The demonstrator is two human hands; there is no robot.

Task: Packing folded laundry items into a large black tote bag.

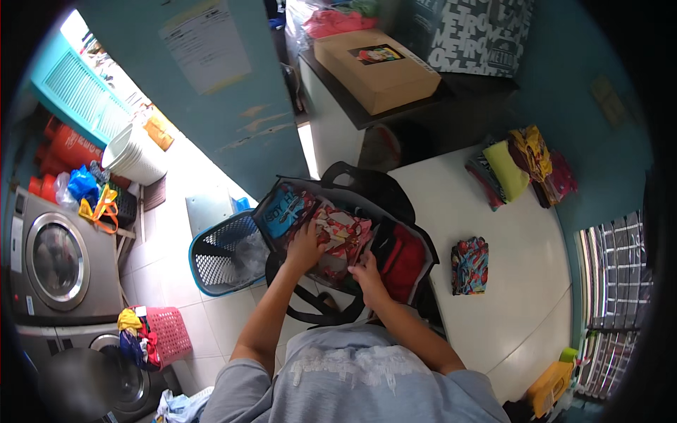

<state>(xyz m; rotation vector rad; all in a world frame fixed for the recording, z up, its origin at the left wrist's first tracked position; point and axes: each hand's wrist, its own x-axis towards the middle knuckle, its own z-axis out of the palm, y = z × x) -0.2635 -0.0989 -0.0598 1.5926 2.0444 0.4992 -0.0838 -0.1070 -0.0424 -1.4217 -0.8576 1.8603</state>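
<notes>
A large black tote bag (392,198) stands wide open before me, filled with folded clothes. Inside it, my left hand (307,247) rests with spread fingers on the left edge of a red patterned folded cloth (341,232). My right hand (367,272) pinches the near right corner of the same cloth. A blue printed garment (285,215) lies in the bag's left end, and red folded fabric (404,264) fills the right end. On the white table to the right lies a folded red and blue patterned garment (470,266).
A blue-rimmed laundry basket (198,264) adjoins the bag's left side. Folded clothes (506,172) are stacked on the white table (521,296). A cardboard box (378,71) sits on a dark surface ahead. Front-loading machines (58,259) and a pink basket (168,337) stand at left.
</notes>
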